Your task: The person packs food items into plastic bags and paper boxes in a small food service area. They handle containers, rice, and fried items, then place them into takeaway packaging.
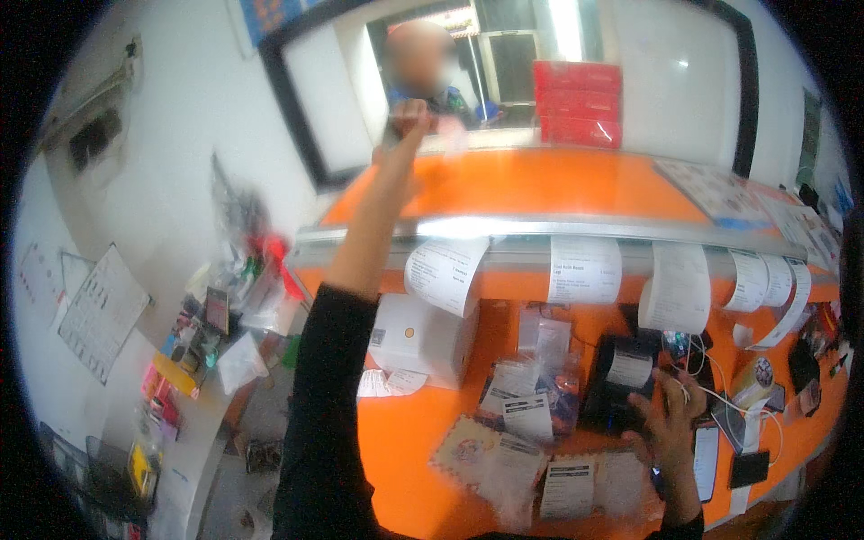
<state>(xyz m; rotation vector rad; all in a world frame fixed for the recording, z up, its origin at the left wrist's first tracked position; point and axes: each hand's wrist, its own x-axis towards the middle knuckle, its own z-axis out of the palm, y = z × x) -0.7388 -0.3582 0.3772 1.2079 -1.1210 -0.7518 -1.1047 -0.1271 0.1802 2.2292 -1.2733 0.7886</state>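
Observation:
My left hand (410, 121) reaches far out over an orange counter (513, 182), towards a person (432, 94) at the window. Blur hides whether its fingers hold the dark patch beside them; a pale pinkish thing (451, 135) shows just right of it. Fingers apart, my right hand (665, 415) hovers at the right side of a black receipt printer (601, 398). A printed paper slip (630, 364) lies over the printer's top. White cables (715, 393) run close by my right fingers. Below that hand, a phone (706, 459) with a bright screen lies on the lower orange desk (398, 466).
Several paper receipts (586, 273) hang from the counter's metal edge (520, 228). A white box (422, 337) stands on the left of the desk. Papers and plastic packets (530, 412) lie mid-desk. Red boxes (578, 104) are stacked at the window. A cluttered side shelf (179, 418) stands left.

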